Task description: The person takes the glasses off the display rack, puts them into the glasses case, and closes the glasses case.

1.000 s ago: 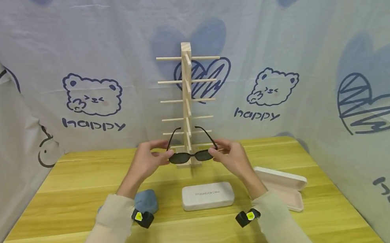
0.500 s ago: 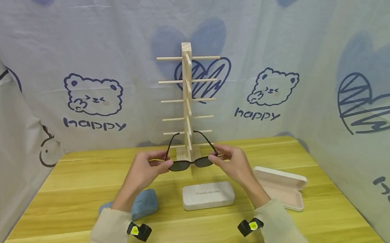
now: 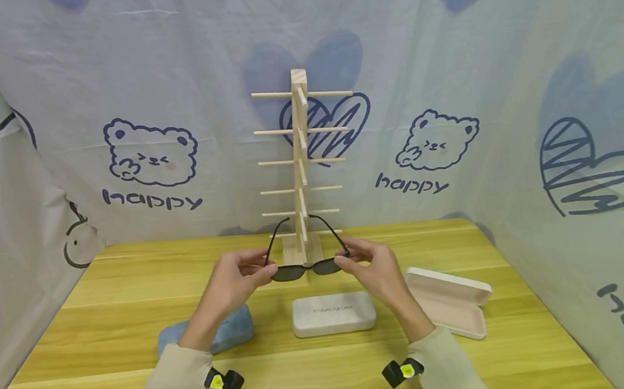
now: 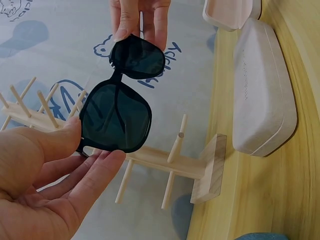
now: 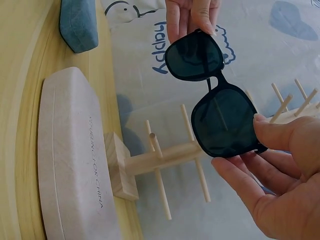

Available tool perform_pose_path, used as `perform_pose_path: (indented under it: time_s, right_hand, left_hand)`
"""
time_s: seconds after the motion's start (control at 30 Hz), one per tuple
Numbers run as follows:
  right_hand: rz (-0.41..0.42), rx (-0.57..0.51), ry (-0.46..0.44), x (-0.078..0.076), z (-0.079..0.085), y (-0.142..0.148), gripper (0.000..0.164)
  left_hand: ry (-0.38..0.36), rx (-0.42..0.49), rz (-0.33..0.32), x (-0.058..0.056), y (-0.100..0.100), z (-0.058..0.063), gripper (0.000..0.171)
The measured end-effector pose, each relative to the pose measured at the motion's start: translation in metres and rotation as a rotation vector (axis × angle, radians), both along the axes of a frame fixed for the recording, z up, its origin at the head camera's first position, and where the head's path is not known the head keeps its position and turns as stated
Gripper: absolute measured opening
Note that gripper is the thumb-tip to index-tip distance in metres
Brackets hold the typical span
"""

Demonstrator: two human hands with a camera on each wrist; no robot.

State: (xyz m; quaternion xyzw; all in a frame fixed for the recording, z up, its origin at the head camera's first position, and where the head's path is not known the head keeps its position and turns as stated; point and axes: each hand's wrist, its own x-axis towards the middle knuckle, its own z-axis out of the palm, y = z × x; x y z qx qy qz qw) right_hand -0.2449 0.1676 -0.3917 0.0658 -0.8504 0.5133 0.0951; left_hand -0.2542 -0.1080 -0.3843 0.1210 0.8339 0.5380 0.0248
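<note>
Black sunglasses (image 3: 289, 273) with dark lenses are held up between both hands, temples unfolded and pointing toward the wooden display stand (image 3: 300, 138). My left hand (image 3: 240, 272) pinches the left end of the frame, thumb at the hinge corner. At the opposite end my right hand (image 3: 373, 261) grips the frame the same way. In the left wrist view the lens (image 4: 116, 117) nearest the left hand shows fully, with the thumb at its outer edge. The right wrist view shows the other lens (image 5: 225, 122) beside the right thumb. The stand's lower pegs lie behind the sunglasses.
On the table (image 3: 308, 378), a closed whitish glasses case (image 3: 333, 314) lies in front of the stand. A blue case (image 3: 232, 330) sits on the left, partly behind the left forearm. An open pale case (image 3: 451, 300) lies on the right. Printed cloth (image 3: 206, 60) hangs behind.
Both hands have lowered the sunglasses and drawn them slightly nearer the body, from in front of the stand's lower pegs to the level of its base. The cases have stayed put.
</note>
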Motion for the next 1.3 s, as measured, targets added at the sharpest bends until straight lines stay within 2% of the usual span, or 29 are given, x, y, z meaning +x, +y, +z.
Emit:
perform_pose_path:
  time_s: [0.23,0.7,1.3]
  right_hand:
    - [-0.007,0.002,0.006,0.0011,0.0001,-0.0004,0.045]
    - [0.004,0.047,0.071,0.0010,-0.0009,-0.0019,0.033]
    - [0.020,0.127,0.144,0.0007,-0.0054,-0.0019,0.019]
  left_hand:
    - [0.036,0.008,0.000,0.0020,-0.0003,-0.0006,0.046]
    - [0.081,-0.064,0.027,0.0032,-0.0013,0.0005,0.044]
    - [0.080,-0.080,0.024,0.0038,-0.0011,0.0022,0.043]
